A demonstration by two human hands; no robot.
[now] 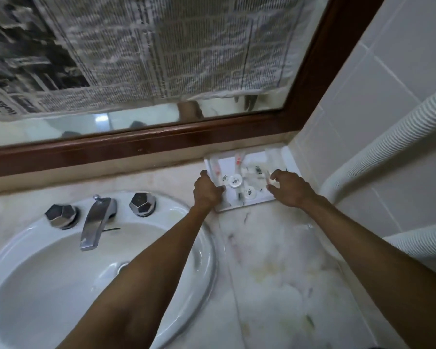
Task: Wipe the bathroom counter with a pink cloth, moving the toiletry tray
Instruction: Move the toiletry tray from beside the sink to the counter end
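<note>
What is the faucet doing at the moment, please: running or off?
Off: no stream falls from the faucet spout into the sink.

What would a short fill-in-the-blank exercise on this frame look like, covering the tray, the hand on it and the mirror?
1. The left hand grips the ____ edge of the white tray.
2. The tray sits on the counter, to the ____ of the sink.
3. Most of the mirror above the counter is covered with ____.

Missing words: left; right; newspaper.
</note>
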